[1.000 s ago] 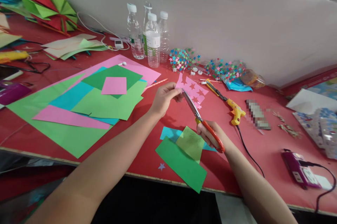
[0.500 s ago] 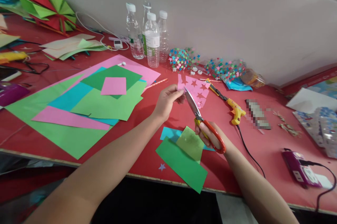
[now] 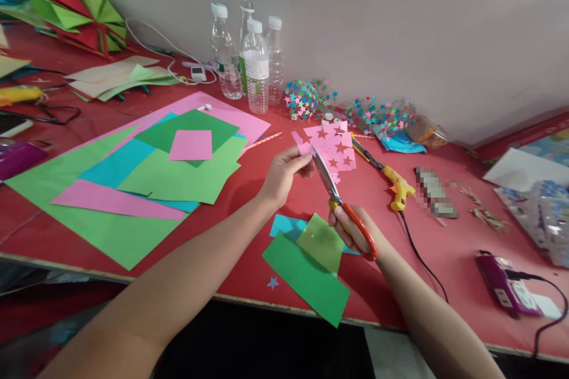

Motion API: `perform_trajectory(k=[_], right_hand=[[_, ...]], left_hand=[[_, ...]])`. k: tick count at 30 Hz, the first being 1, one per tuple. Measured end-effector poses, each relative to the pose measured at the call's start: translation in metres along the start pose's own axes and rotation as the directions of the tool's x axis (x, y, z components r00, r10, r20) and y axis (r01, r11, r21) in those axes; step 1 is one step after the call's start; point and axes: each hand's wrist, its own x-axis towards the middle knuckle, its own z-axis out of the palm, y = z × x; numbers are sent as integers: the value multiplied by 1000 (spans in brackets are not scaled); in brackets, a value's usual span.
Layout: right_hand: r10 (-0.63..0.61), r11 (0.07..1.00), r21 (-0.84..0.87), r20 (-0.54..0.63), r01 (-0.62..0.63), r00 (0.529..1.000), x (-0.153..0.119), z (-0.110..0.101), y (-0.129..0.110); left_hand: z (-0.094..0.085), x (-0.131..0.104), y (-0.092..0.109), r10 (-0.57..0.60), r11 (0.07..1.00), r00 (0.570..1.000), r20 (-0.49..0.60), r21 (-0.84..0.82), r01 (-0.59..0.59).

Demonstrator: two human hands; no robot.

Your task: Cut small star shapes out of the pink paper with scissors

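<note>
My left hand (image 3: 287,171) pinches the left edge of a pink sheet of paper (image 3: 329,143) between thumb and fingers. Several star-shaped holes pierce the sheet, and the red table shows through them. In my right hand (image 3: 351,226) is a pair of scissors (image 3: 326,174) with red and yellow handles. Their blades point up and left, with the tips at the paper close to my left thumb. Small pink stars (image 3: 335,178) lie by the sheet's lower edge. Below the hands rest a dark green paper piece (image 3: 306,278) and a lighter green one (image 3: 319,242).
Large coloured sheets (image 3: 102,231) spread over the left. Plastic bottles (image 3: 256,70) stand against the wall near a star-filled bag (image 3: 382,115). Right of the hands lies a yellow glue gun (image 3: 398,189) with its cord. A purple device (image 3: 507,284) sits at the right.
The pink sheet has turned and tilted in my left hand, so more of its star holes face me. Both hands and the scissors stay in nearly the same place.
</note>
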Motion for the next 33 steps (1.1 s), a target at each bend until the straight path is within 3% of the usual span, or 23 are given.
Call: perform_trajectory(k=[11,33], right_hand=[[20,1000,-12,-29,-20,999,-1,1,0],[80,997,-14,-65,-81,995,0,-1,-7]], left_hand=[[1,0,-1,-36,999,999,-8,-22,36],[-3,2,3,4,999,1000,22,37,-5]])
